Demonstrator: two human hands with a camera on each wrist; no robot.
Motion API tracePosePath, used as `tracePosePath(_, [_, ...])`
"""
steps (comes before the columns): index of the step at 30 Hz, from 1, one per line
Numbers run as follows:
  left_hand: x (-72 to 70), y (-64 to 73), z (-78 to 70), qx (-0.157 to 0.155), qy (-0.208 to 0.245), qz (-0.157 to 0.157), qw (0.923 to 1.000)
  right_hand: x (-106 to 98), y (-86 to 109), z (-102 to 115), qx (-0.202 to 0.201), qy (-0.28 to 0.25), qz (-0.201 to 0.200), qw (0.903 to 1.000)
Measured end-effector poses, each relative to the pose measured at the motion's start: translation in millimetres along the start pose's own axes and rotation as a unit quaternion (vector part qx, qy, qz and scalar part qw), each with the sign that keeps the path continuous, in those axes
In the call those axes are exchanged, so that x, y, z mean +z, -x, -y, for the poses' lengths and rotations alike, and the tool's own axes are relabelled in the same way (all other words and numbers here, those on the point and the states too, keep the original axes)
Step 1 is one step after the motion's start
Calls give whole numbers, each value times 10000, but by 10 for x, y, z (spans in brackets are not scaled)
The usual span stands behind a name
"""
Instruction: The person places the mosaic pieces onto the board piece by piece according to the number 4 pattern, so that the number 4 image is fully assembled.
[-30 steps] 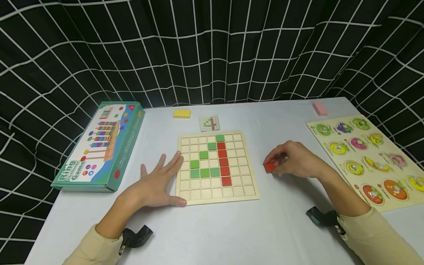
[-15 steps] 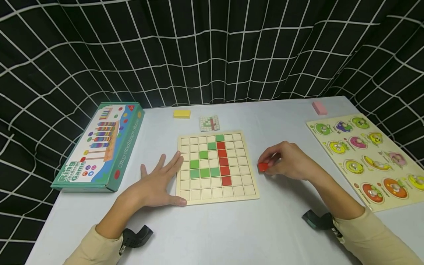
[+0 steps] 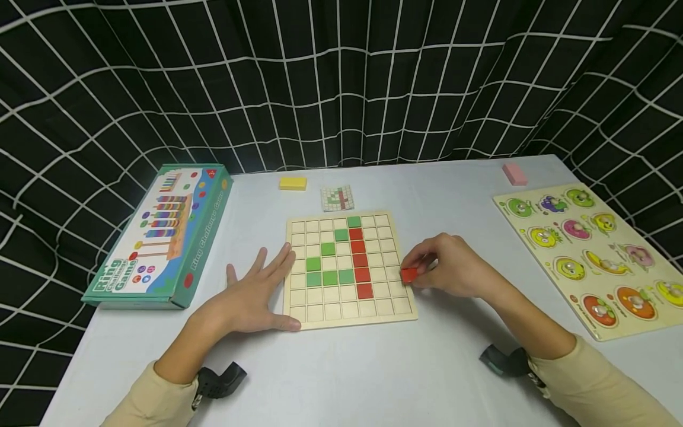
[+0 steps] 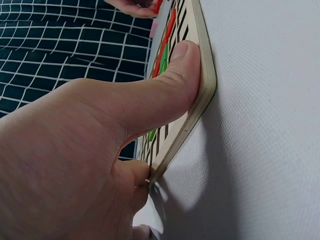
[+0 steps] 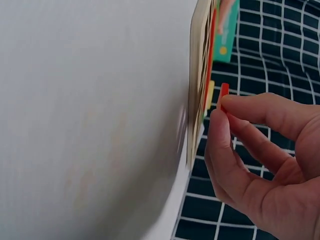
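A wooden grid board (image 3: pixel 341 315) lies mid-table, with a column of red tiles (image 3: pixel 360 261) and several green tiles (image 3: pixel 329 277) set in its cells. My left hand (image 3: pixel 248 299) rests at the board's left edge, fingers spread; in the left wrist view its thumb (image 4: pixel 175 85) lies on the board's corner. Between thumb and fingertips my right hand (image 3: pixel 453 267) pinches a red square tile (image 3: pixel 408 275), which overlaps the board's right edge in the head view. The right wrist view shows this tile edge-on, held apart from the board's face.
A small pattern card (image 3: pixel 337 198) lies behind the board, beside a yellow block (image 3: pixel 293 184). On the left sits a Ring Challenge Game box (image 3: pixel 160 237). A fruit puzzle board (image 3: pixel 592 255) and a pink block (image 3: pixel 514 175) are at right. Black gridded cloth (image 3: pixel 341 83) hangs behind.
My right hand has moved left with the red tile, from the bare table to the board's right edge. The left hand has stayed in place.
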State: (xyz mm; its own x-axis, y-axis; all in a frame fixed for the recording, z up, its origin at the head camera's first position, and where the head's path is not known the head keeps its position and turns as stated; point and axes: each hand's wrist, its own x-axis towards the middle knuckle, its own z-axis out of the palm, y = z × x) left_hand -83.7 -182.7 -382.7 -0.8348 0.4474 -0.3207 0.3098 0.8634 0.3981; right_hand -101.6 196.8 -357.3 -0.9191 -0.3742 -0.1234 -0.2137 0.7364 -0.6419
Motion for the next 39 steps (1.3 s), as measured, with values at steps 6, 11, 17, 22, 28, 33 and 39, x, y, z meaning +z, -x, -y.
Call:
tracePosePath(6, [-2, 2, -2, 15, 13, 0, 10000, 69, 5, 106, 30, -83, 78, 9999])
tracePosePath(11, [2, -2, 4, 20, 31, -13, 10000, 134, -6, 180, -16, -196, 163, 9997])
tracePosePath(17, [-3, -2, 0, 8, 24, -31, 10000, 215, -17, 250, -53, -288, 274, 9992])
tracePosePath(22, [-10, -2, -9, 4, 7, -19, 10000, 270, -21, 299, -125, -406, 391, 9983])
tracePosePath(28, [-8, -1, -13, -6, -35, -11, 10000, 337, -21, 353, -174, -407, 472, 9979])
tracePosePath(33, [-6, -1, -16, -18, -50, -15, 10000, 382, -23, 397, -242, -416, 540, 9974])
tracePosePath(39, [-4, -1, -15, -23, -37, -13, 10000, 430, -34, 430, -361, -383, 635, 9966])
